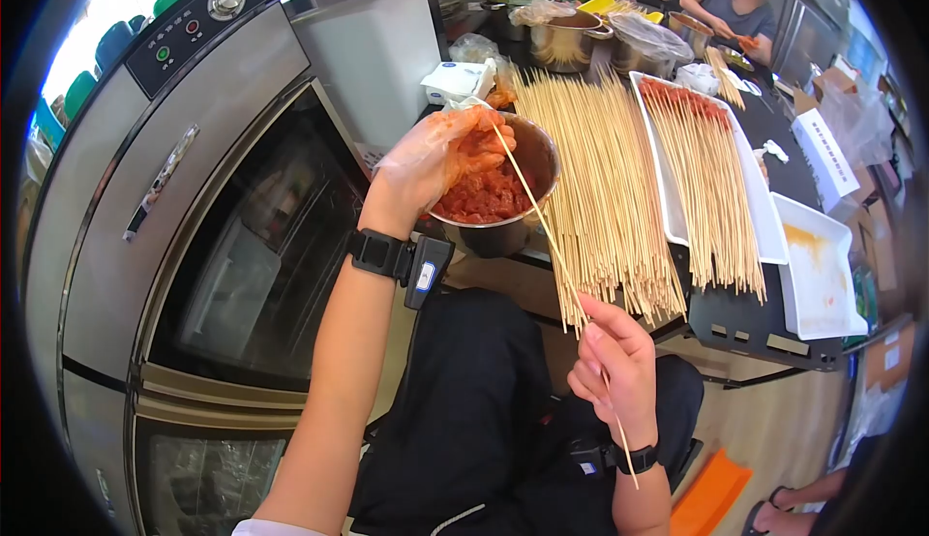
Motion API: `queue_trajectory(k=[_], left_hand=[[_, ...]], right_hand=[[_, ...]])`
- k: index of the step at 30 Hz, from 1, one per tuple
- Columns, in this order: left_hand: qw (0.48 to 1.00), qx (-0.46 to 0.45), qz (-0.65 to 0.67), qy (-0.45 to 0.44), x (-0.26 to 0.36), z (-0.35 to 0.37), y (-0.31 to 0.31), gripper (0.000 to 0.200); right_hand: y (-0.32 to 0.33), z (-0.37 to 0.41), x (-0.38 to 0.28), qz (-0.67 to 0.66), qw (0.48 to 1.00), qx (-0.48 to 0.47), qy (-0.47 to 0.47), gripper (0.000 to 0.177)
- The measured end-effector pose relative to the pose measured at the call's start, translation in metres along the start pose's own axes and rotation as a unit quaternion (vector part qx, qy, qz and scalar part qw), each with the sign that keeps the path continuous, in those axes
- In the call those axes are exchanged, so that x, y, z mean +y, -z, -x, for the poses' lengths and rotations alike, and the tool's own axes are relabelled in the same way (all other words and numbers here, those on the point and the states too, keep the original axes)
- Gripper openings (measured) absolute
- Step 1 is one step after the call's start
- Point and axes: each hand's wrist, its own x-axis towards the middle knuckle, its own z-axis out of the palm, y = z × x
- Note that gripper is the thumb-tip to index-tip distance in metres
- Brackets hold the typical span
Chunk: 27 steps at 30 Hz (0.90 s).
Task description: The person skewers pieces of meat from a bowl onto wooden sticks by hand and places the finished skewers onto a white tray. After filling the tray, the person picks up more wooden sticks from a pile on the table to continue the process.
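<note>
My left hand (453,149), in a clear plastic glove smeared with red-orange marinade, is above a metal pot (552,163) of red diced meat (489,195). Its fingers are curled together; what they hold is hidden. A thin wooden skewer (544,222) slants across, its upper end at those gloved fingers. Lower down, my bare right hand (612,360) pinches the skewer, its bottom end running past the wrist. Beside the pot lies a wide bundle of bare skewers (590,178). To its right, a white tray (774,236) bears skewers threaded with red meat (682,103) at the far ends.
A steel cabinet with a glass door (276,246) stands close on my left. A stained white tray (818,294) is at the table's right end. Behind are a white tissue pack (457,81), large pots (561,44) and a seated person (731,9). An orange object (711,492) lies on the floor.
</note>
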Motion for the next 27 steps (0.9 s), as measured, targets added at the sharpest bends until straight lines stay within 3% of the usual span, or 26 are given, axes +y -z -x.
queue_trajectory(k=[3,5,6,8,14,20,27], left_hand=[[0.998,0.005,0.069,-0.004,0.0,0.0,0.001,0.026],[0.99,-0.003,-0.117,-0.076,-0.003,-0.006,0.01,0.026],[0.99,-0.001,-0.116,-0.077,-0.001,-0.004,0.006,0.026],[0.997,0.032,0.073,0.004,0.003,-0.001,-0.003,0.026],[0.995,-0.028,0.096,0.006,-0.006,-0.008,0.009,0.023],[0.998,0.044,0.053,0.011,-0.003,-0.001,0.001,0.021],[0.999,0.03,0.005,-0.019,-0.005,0.001,-0.004,0.023]], right_hand=[[-0.003,0.002,0.002,0.011,1.0,-0.013,0.002,0.031],[-0.006,0.004,0.004,0.031,0.999,-0.001,0.005,0.031],[-0.006,0.004,0.005,0.033,0.999,-0.002,0.004,0.031],[-0.006,0.002,0.008,0.044,0.999,0.005,0.012,0.031],[-0.009,-0.002,0.011,0.061,0.998,-0.001,0.022,0.029],[-0.018,0.002,0.014,0.09,0.995,0.025,0.036,0.029],[-0.029,0.002,0.013,0.12,0.991,0.05,0.032,0.028]])
